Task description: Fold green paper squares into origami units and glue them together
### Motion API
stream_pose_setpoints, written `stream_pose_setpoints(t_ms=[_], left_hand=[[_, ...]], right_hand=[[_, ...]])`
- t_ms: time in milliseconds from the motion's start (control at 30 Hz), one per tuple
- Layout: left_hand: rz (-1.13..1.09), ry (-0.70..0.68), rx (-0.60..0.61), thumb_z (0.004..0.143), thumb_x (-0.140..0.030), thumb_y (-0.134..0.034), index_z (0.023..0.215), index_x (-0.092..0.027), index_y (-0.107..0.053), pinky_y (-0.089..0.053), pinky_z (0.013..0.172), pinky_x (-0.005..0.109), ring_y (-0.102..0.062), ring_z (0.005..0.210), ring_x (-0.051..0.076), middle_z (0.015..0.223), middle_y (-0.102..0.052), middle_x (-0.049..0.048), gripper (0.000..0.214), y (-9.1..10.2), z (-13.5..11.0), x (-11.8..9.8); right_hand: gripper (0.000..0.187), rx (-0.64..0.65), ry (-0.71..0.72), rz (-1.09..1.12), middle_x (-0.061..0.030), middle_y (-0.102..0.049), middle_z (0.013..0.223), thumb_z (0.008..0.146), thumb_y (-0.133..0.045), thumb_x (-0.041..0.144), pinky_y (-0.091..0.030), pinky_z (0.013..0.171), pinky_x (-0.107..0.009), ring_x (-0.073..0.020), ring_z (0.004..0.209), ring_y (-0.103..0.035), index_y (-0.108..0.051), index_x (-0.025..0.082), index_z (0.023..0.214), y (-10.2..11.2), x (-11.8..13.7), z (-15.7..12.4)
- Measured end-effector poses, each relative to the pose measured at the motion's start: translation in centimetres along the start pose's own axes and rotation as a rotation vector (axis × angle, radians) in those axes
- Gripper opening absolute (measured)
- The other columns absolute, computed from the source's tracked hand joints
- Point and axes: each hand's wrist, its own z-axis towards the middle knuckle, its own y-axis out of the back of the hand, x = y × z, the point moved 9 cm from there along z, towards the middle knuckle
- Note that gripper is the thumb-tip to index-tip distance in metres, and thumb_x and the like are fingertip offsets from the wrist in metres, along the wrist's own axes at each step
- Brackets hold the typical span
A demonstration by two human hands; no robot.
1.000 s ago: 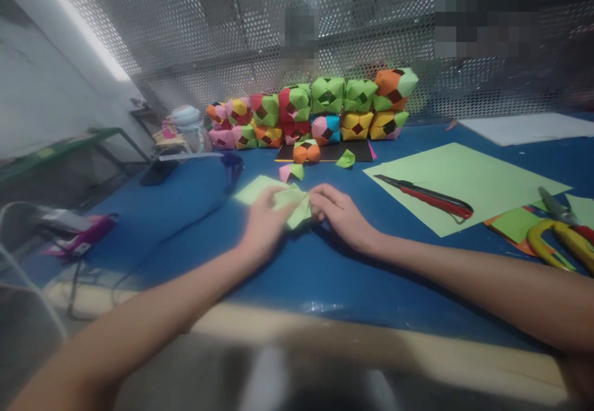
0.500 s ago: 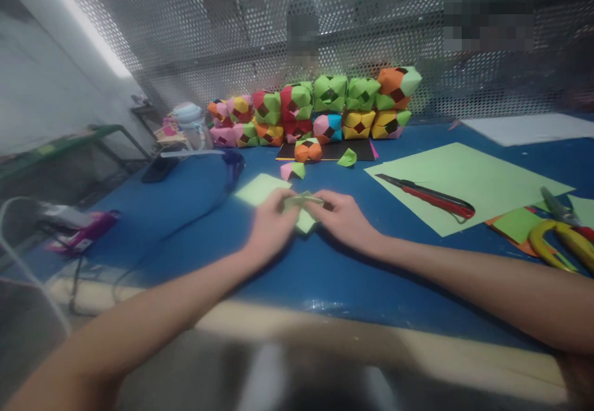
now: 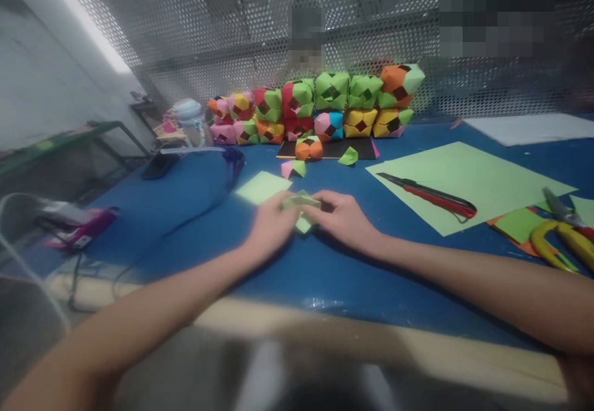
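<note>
Between the left hand (image 3: pixel 273 228) and right hand (image 3: pixel 346 222), folded green paper (image 3: pixel 301 201)

Fingers of both pinch its opposite sides, over the bench (image 3: pixel 288 287). It is likely feather-light, springy and easily creased: hold the layered edges softly beside the fingertips.

Dim, greyish light here, with a long white strip of light (image 3: pixel 88 21) glowing at ten o'clock, glare glinting off the glossy blue tabletop (image 3: pixel 297 281) at six, and blur softening the purple, box-shaped object (image 3: pixel 95 228) at nine!
</note>
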Motion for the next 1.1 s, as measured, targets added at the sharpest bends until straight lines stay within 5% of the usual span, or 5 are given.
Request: stream_pose_setpoints(t_ms=[467,633,900,1100], left_hand=[[-0.036,0.017,0.062,0.075,-0.034,-0.058,0.081,-0.017,-0.066,-0.037,0.061,0.024,-0.049,0.063,0.012,0.072,-0.062,-0.0017,0.019,-0.3,0.2,0.4],[0.004,0.007,0.068,0.075,-0.034,-0.058,0.072,-0.017,-0.063,-0.036,0.060,0.024,-0.048,0.061,0.012,0.066,-0.058,-0.0026,0.018,-0.3,0.2,0.1],[0.057,0.060,0.203,0.071,-0.030,-0.060,0.068,-0.017,-0.062,-0.034,0.055,0.024,-0.043,0.056,0.011,0.060,-0.053,-0.0026,0.014,-0.6,0.3,0.0],[-0.050,0.067,0.042,0.066,-0.022,-0.060,0.066,-0.016,-0.053,-0.034,0.056,0.024,-0.045,0.058,0.010,0.062,-0.052,-0.0036,0.009,0.8,0.9,1.2]], right_hand=[[0.032,0.010,0.083,-0.043,0.0005,-0.054,0.058,0.083,-0.048,0.033,-0.036,0.058,-0.024,-0.0120,0.059,-0.047,-0.056,0.017,0.056,0.0,0.5,0.1],[0.029,0.019,0.032,-0.027,-0.0005,-0.060,0.065,0.084,-0.048,0.035,-0.037,0.059,-0.024,-0.0128,0.063,-0.050,-0.062,0.017,0.066,0.1,0.2,0.1],[0.030,0.060,0.098,-0.071,-0.0004,-0.057,0.061,0.084,-0.047,0.031,-0.035,0.059,-0.025,-0.0122,0.060,-0.048,-0.056,0.017,0.058,-0.3,0.7,0.0],[0.021,0.026,-0.002,-0.081,0.0003,-0.056,0.067,0.079,-0.054,0.034,-0.035,0.058,-0.024,-0.0114,0.060,-0.045,-0.061,0.015,0.076,-0.1,-0.3,0.3]])
